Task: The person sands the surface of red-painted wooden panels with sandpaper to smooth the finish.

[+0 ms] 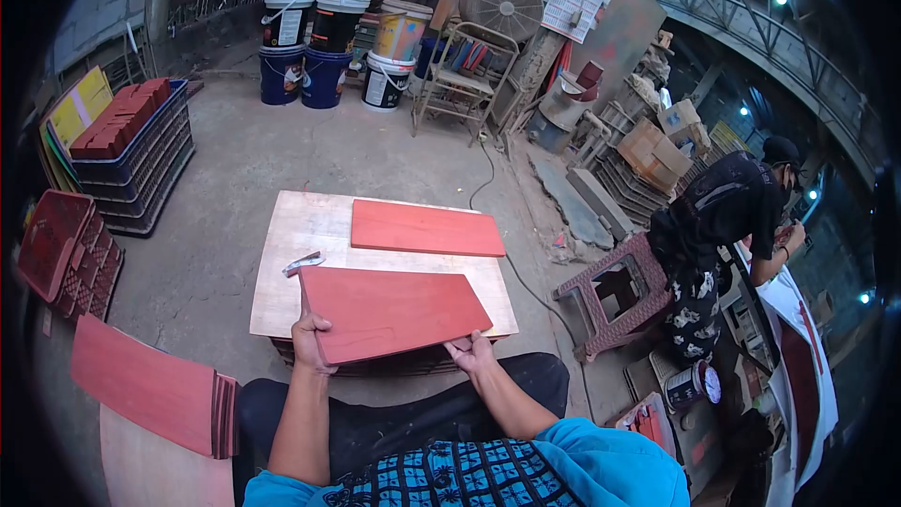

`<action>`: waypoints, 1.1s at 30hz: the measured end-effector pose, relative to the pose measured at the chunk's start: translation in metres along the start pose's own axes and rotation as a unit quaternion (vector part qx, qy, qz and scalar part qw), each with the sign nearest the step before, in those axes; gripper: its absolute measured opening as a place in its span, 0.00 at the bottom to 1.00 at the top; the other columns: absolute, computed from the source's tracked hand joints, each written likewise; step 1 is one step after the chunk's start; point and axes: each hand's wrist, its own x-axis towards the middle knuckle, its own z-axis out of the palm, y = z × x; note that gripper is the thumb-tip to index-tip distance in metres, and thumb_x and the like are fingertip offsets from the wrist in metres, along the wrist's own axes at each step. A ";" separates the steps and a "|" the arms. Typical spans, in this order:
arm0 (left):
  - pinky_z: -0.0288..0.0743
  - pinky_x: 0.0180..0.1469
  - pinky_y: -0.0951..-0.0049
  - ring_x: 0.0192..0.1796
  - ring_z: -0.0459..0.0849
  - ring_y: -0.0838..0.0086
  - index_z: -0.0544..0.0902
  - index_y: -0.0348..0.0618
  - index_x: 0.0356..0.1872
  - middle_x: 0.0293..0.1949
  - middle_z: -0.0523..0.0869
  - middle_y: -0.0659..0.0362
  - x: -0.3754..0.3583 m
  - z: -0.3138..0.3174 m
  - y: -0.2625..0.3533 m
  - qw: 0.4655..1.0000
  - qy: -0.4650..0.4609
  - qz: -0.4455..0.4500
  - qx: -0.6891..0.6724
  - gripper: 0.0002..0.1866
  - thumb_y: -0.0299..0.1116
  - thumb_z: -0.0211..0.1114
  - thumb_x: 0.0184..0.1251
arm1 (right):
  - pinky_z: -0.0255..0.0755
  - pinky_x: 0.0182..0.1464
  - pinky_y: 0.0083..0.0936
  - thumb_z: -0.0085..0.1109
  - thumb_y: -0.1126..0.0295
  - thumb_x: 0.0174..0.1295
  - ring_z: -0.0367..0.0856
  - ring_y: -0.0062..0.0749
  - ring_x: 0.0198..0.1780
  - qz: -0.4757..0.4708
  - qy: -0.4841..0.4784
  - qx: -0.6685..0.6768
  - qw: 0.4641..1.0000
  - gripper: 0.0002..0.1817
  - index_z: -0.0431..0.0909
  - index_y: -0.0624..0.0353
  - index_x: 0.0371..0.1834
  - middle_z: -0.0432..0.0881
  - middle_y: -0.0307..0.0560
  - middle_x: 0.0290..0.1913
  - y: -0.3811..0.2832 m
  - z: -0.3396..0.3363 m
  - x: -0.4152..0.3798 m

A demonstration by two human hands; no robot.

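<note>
A flat red board is held between my two hands, tilted over the near side of a pale wooden work surface. My left hand grips its left end, thumb on top. At the near right corner, my right hand has its thumb and fingers around the edge. Behind it, a second red board lies flat on the pale surface. A small crumpled silvery strip lies by the held board's far left corner.
To my left, a stack of red boards rests on a pale panel. Crates hold red blocks farther left. Paint buckets stand at the back. On the right, a person bends beside a plastic stool; a cable crosses the floor.
</note>
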 end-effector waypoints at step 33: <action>0.68 0.63 0.57 0.60 0.72 0.56 0.58 0.47 0.70 0.60 0.70 0.48 0.008 -0.003 0.011 0.999 0.036 0.022 -0.009 0.43 0.22 0.49 0.42 | 0.69 0.62 0.29 0.46 0.85 0.60 0.78 0.38 0.56 -0.499 -0.283 -0.612 0.545 0.17 0.81 0.60 0.47 0.80 0.55 0.50 -0.009 0.046 0.042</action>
